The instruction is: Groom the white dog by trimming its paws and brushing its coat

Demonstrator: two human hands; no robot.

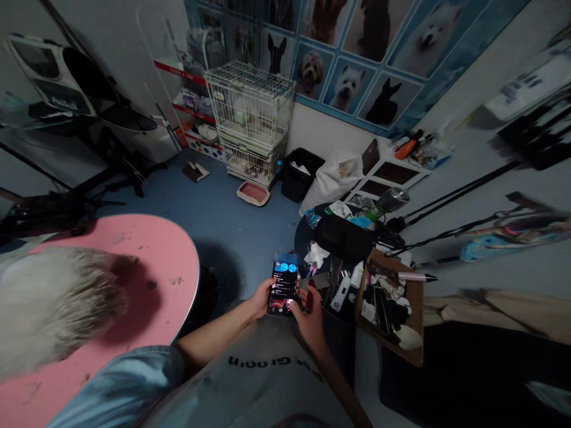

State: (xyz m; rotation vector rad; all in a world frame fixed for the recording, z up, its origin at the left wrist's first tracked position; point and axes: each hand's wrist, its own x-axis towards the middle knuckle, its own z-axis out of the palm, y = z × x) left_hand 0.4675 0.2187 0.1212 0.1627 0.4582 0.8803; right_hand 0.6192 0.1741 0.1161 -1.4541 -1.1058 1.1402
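Note:
A smartphone (282, 284) with a lit screen is held upright in front of my apron. My left hand (262, 298) wraps the phone's left side, its thumb at the screen edge. My right hand (308, 312) is closed at the lower right corner, with the thumb over the screen. A slim dark red thing (310, 297) shows by the right fingers; its kind cannot be made out. To the left, a fluffy pale-furred animal (66, 303) is on a round pink table (178, 261); its head is not clear.
A dark round table (301, 232) at right bears a black case (345, 236), clippers (341, 292) and other tools. Beside it is a brown tray (417, 309) of small items. Behind stand a wire cage (254, 119), black bin (297, 184), white sack (332, 181) and pink litter tray (253, 193).

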